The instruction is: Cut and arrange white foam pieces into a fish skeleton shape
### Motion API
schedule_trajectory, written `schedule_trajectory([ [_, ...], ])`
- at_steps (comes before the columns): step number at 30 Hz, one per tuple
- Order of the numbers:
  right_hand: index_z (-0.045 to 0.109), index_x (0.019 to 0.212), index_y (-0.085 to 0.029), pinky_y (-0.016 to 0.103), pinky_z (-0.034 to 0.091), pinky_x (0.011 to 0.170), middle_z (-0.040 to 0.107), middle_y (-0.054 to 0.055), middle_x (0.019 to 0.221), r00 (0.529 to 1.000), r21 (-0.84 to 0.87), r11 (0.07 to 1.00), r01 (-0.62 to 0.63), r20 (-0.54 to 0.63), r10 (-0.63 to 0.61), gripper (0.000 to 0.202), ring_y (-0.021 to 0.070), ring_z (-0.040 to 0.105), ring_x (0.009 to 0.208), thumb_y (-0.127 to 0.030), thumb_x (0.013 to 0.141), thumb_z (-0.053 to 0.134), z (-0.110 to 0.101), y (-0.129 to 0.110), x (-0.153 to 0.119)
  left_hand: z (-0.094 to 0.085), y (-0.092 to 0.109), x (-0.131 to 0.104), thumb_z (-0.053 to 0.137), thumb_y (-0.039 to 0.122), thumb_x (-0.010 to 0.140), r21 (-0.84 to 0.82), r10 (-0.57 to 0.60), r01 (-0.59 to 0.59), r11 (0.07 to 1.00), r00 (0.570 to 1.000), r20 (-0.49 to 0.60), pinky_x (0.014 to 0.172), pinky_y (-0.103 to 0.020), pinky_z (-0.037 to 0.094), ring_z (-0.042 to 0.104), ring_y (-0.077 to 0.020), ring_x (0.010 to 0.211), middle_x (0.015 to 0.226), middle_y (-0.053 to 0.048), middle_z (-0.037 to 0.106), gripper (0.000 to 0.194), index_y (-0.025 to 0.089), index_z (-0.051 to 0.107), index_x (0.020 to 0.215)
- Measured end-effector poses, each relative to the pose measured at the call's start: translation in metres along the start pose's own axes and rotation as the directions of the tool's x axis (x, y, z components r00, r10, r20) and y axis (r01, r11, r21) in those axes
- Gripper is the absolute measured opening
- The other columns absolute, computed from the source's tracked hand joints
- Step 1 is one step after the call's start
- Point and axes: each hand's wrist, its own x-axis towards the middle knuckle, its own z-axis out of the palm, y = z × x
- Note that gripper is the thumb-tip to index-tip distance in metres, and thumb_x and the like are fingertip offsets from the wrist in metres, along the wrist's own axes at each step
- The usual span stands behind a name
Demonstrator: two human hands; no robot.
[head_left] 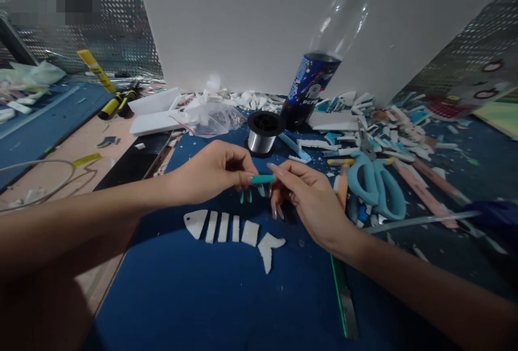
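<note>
My left hand [216,171] and my right hand [311,197] meet above the blue mat [210,302], fingertips pinched close together. Long teal nails show on the left; anything between the fingertips is too small to make out. Below them lie white foam pieces set out in a row like a fish: a head piece [196,224] with a small dark hole, several slim strips [223,227], a wider block [250,233] and a forked tail piece [268,248]. Just behind the hands stands a spool of clear thread [261,142] with black flanges.
Behind the spool stands a Pepsi bottle [309,86] among foam scraps [251,100]. Blue-handled scissors [374,183] lie by my right wrist, a green-edged ruler [343,302] below it. A dark phone-like slab [133,162] and a yellow glue stick [97,70] are at left.
</note>
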Motion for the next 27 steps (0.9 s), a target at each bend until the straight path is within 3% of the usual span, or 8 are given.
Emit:
schedule_trajectory([
  [7, 0.055, 0.057, -0.020, 0.022, 0.046, 0.039, 0.056, -0.004, 0.048, 1.000, 0.089, 0.996, 0.001, -0.031, 0.002, 0.032, 0.0086, 0.052, 0.037, -0.031, 0.087, 0.058, -0.001, 0.002, 0.001, -0.010, 0.003, 0.002, 0.072, 0.035, 0.081, -0.115, 0.140, -0.149, 0.982, 0.987, -0.083, 0.048, -0.019, 0.049, 0.059, -0.0095, 0.054, 0.061, -0.001, 0.064, 0.026, 0.014, 0.063, 0.068],
  [10, 0.055, 0.059, -0.020, 0.022, 0.046, 0.041, 0.056, -0.002, 0.049, 0.999, 0.094, 0.996, 0.000, -0.048, 0.005, 0.031, 0.0093, 0.052, 0.038, -0.030, 0.088, 0.055, -0.003, 0.003, 0.002, -0.012, 0.001, 0.004, 0.072, 0.037, 0.080, -0.186, 0.138, -0.162, 0.969, 0.981, -0.139, 0.047, -0.018, 0.049, 0.059, -0.0088, 0.054, 0.061, -0.001, 0.063, 0.027, 0.014, 0.063, 0.068],
  [16, 0.061, 0.067, -0.020, 0.028, 0.050, 0.046, 0.060, 0.002, 0.057, 1.000, 0.122, 0.993, -0.005, 0.002, 0.004, 0.037, 0.0146, 0.058, 0.048, -0.050, 0.086, 0.050, -0.005, 0.002, 0.002, -0.008, -0.006, 0.007, 0.076, 0.035, 0.076, -0.328, 0.017, -0.012, 0.945, 1.000, 0.014, 0.049, -0.016, 0.051, 0.058, -0.0069, 0.052, 0.059, 0.001, 0.064, 0.026, 0.013, 0.064, 0.068],
  [19, 0.062, 0.069, -0.020, 0.028, 0.049, 0.046, 0.059, 0.002, 0.057, 1.000, 0.108, 0.994, -0.010, 0.011, 0.009, 0.045, 0.0149, 0.058, 0.048, -0.058, 0.086, 0.046, -0.005, 0.002, 0.001, -0.006, -0.010, 0.007, 0.077, 0.032, 0.076, -0.368, -0.006, 0.020, 0.929, 0.999, 0.039, 0.050, -0.015, 0.050, 0.058, -0.0060, 0.053, 0.061, 0.000, 0.065, 0.024, 0.013, 0.065, 0.068],
  [24, 0.063, 0.070, -0.019, 0.031, 0.052, 0.051, 0.062, 0.003, 0.059, 0.999, 0.096, 0.995, -0.005, 0.034, 0.001, 0.050, 0.0161, 0.061, 0.050, -0.062, 0.086, 0.044, -0.007, 0.004, 0.000, -0.003, -0.014, 0.007, 0.075, 0.024, 0.078, -0.372, -0.070, 0.087, 0.924, 0.996, 0.060, 0.053, -0.013, 0.048, 0.058, -0.0046, 0.055, 0.063, 0.002, 0.065, 0.018, 0.013, 0.065, 0.069],
  [27, 0.064, 0.070, -0.019, 0.031, 0.054, 0.053, 0.063, 0.002, 0.059, 1.000, 0.104, 0.995, 0.003, 0.029, -0.006, 0.044, 0.0162, 0.063, 0.052, -0.057, 0.087, 0.049, -0.006, 0.004, 0.000, -0.001, -0.015, 0.007, 0.074, 0.020, 0.078, -0.390, -0.095, 0.119, 0.913, 0.992, 0.078, 0.056, -0.014, 0.049, 0.058, -0.0050, 0.057, 0.063, 0.002, 0.064, 0.014, 0.012, 0.065, 0.070],
])
